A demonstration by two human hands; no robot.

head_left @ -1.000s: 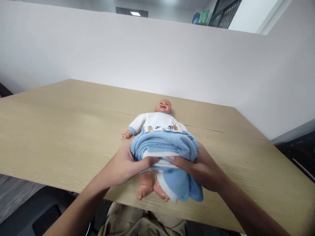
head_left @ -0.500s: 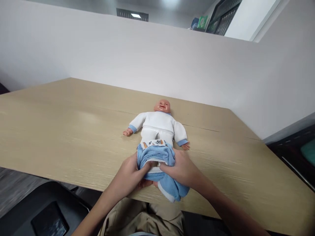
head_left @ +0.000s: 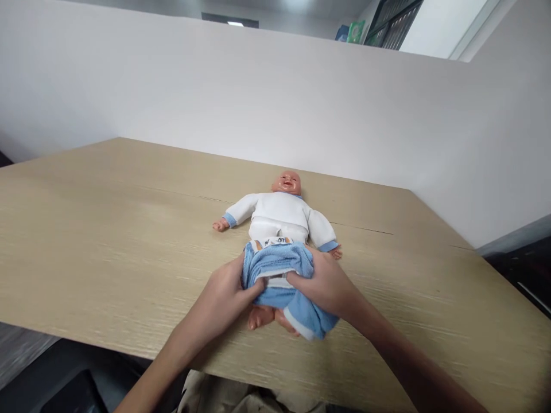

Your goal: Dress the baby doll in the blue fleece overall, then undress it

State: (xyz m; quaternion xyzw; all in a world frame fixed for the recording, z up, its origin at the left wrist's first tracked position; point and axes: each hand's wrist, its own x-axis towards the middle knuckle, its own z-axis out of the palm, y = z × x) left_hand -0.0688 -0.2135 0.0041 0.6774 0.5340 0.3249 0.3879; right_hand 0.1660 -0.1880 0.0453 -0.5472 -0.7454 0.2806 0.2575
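A small doll (head_left: 282, 213) lies on its back on the desk (head_left: 107, 229), with its head pointing away from the person. The head is smooth, glossy plastic. It wears a soft white top with pale blue cuffs, and its arms are spread to either side. A blue garment (head_left: 278, 265) of fluffy, towel-like fleece with a white lining is bunched in thick folds around the hips. It is probably a pair of trousers, though the crumpling makes that hard to confirm. One loose end of it hangs toward the near edge, beside the doll's bare plastic feet (head_left: 262, 315).

The left hand (head_left: 224, 298) is closed on the left side of the blue garment, with its thumb pressed into the folds at the front. The right hand (head_left: 327, 284) grips the right side in the same way, fingers curled around the fleece, and it lies just beside the doll's cuffed wrist. The two thumbs sit close together at the middle of the garment.

The desk is pale wood-grain laminate, flat and matte, and a thin seam crosses it behind the doll. The doll's feet are near the front edge. Wide bare surface stretches to the left, right and behind, up to a plain white partition (head_left: 258, 103).
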